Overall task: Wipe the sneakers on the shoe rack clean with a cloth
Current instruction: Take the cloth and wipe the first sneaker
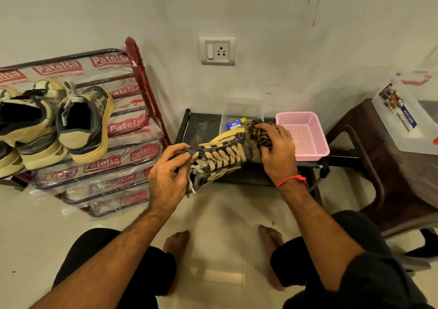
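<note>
A yellow-and-black sneaker with cream laces lies in the air between my hands, toe pointing right. My left hand grips its heel end at the collar. My right hand holds a dark striped cloth bunched against the sneaker's toe. To the left stands the shoe rack, red and black, wrapped in printed plastic. Three more sneakers of the same colours rest on its upper shelf, heels toward me.
A low black stand behind the sneaker carries a pink basket and a clear box with a blue-and-yellow tube. A brown plastic stool with a clear container stands at right. My knees and bare feet are below on the tiled floor.
</note>
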`<action>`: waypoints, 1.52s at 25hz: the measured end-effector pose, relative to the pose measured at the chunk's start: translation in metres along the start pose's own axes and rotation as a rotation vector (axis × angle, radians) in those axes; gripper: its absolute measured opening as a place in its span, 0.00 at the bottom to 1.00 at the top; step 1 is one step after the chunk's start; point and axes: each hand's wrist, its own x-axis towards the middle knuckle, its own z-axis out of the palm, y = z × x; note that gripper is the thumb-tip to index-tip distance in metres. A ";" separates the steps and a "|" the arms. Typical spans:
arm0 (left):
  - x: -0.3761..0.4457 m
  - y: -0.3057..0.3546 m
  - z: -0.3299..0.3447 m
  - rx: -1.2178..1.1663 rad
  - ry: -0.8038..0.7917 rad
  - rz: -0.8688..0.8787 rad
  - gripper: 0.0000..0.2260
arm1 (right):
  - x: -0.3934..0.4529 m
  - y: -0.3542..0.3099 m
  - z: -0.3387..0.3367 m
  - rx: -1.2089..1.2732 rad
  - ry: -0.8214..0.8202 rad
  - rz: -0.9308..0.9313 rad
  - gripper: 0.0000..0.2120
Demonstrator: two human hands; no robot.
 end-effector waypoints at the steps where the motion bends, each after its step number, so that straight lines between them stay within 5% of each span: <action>1: 0.001 0.000 0.001 -0.021 0.024 -0.040 0.07 | -0.008 -0.015 0.007 0.025 -0.051 -0.082 0.28; 4: 0.009 0.005 0.004 -0.073 0.093 -0.187 0.10 | -0.024 -0.032 0.019 0.012 -0.195 -0.404 0.24; 8: 0.009 0.002 0.001 -0.097 0.092 -0.289 0.12 | 0.004 0.009 -0.003 -0.039 -0.057 -0.083 0.24; 12: 0.010 -0.001 0.003 -0.161 0.049 -0.350 0.12 | -0.007 -0.013 0.006 -0.031 -0.178 -0.251 0.30; 15: 0.012 0.006 0.005 -0.137 0.057 -0.341 0.11 | 0.002 -0.017 0.002 -0.096 -0.157 -0.133 0.26; 19: 0.012 -0.013 -0.003 -0.165 0.135 -0.471 0.11 | 0.002 -0.018 -0.013 -0.321 -0.479 0.106 0.14; 24: 0.011 -0.004 -0.003 -0.069 0.051 -0.349 0.10 | 0.016 -0.034 -0.026 0.380 -0.048 0.092 0.19; 29: 0.011 0.001 0.001 -0.126 0.004 -0.386 0.09 | 0.000 -0.031 -0.003 0.018 -0.284 0.060 0.23; 35: 0.000 -0.003 0.002 -0.039 -0.064 -0.345 0.08 | 0.007 -0.036 -0.020 -0.237 -0.664 0.156 0.13; 38: 0.003 0.000 0.006 -0.036 -0.067 -0.306 0.08 | 0.012 -0.031 -0.035 -0.137 -0.452 0.104 0.13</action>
